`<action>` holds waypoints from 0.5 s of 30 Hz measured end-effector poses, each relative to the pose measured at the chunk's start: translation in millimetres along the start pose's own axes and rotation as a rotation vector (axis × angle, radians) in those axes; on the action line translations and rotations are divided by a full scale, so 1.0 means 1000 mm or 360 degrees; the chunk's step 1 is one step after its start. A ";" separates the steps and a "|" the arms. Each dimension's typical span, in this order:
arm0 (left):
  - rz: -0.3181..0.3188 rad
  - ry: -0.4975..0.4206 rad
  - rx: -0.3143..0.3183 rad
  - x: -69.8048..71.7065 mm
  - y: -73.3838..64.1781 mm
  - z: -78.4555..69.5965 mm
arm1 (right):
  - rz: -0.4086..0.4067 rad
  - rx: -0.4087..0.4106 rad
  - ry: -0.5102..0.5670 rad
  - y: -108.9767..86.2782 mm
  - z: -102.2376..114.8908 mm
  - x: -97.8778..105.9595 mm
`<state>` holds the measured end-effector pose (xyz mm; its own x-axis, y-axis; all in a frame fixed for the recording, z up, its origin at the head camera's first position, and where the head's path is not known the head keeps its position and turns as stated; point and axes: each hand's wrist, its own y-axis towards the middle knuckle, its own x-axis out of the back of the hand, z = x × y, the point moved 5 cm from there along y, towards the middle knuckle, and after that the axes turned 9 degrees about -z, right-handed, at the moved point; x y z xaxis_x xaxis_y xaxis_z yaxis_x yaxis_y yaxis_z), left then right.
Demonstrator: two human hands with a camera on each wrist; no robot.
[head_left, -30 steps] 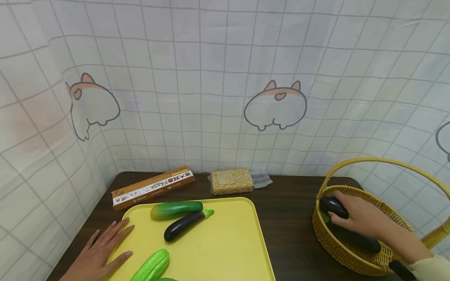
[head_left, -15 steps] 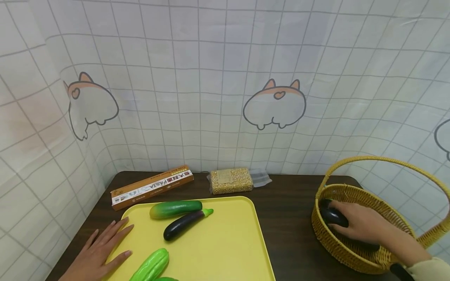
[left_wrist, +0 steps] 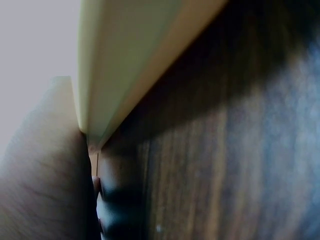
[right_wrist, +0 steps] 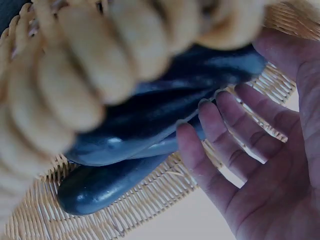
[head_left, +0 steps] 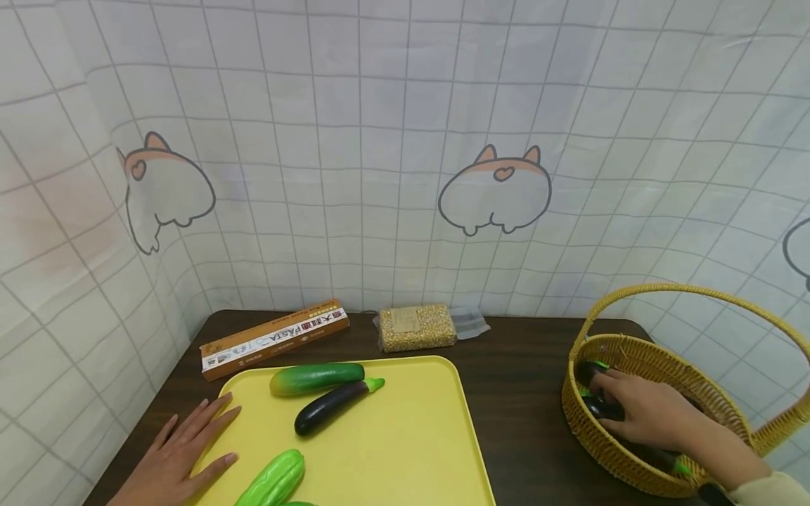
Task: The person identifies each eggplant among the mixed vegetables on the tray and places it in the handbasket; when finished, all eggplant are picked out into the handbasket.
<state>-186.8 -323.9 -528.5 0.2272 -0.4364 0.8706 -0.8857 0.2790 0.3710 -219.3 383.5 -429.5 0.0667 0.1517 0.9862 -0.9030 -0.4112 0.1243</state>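
Observation:
My left hand (head_left: 177,453) lies spread with its fingertips on the left edge of a yellow tray (head_left: 405,450). A green cucumber-like vegetable (head_left: 316,378), a dark eggplant (head_left: 335,406) and a bright green ridged gourd (head_left: 273,481) rest on that tray. Far right, my right hand (head_left: 652,411) reaches into a wicker basket (head_left: 576,422) holding several dark eggplants (head_left: 601,407). In the right wrist view, its fingers (right_wrist: 215,125) extend loosely against the side of the eggplants (right_wrist: 165,110), and the thumb is near one end. The basket handle (right_wrist: 75,75) hides part of them.
Behind the tray stand a pasta box (head_left: 275,339) and a clear bag of yellow kernels (head_left: 418,327) on the dark wooden table (head_left: 512,393). A gridded cloth (head_left: 392,176) hangs along the back and sides. The basket handle arches high.
Inside the basket, the eggplants have shifted, and green stems show at the far and near sides. My right hand has loosened around the eggplant it held. The left hand stays put.

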 end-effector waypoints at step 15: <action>-0.0010 0.0008 -0.0003 0.000 -0.001 -0.002 | -0.0242 0.0093 -0.0026 0.004 0.014 0.023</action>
<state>-185.5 -322.6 -528.1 0.2349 -0.4339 0.8698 -0.8835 0.2778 0.3772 -215.7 372.7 -405.3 0.2081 0.2021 0.9570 -0.8558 -0.4361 0.2782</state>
